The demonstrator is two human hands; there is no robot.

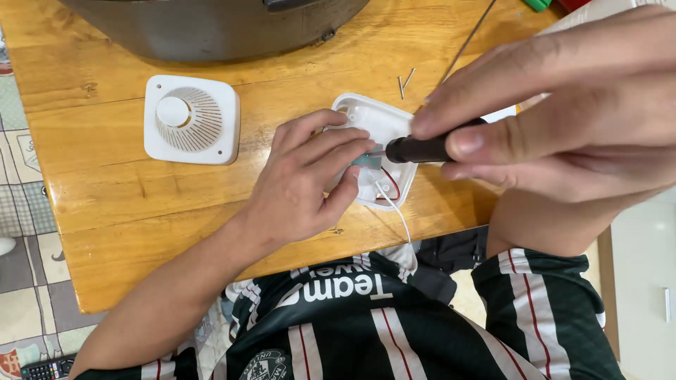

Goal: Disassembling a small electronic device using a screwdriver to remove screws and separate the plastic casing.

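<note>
Fingers point(331, 144) of the left hand point(303, 183) curl down onto an open white casing point(377, 123), pressing it flat on the worktop point(127, 197); the hand is half closed, its fingertips resting on the casing's inside near a small green board point(366, 162). Right hand point(563, 119) is closed around a dark-handled screwdriver point(422, 149), thumb and fingers pinching the handle, the tip pointing left into the casing just beside the left fingertips. Red wires point(391, 183) loop inside the casing, and a white wire point(398, 211) trails from it over the worktop's near edge. Left of the casing, apart from it, lies a square white cover point(191, 119) with a round slotted grille. Two small screws point(405, 81) lie behind the casing. A large dark grey pot point(211, 24) stands at the far edge.
</note>
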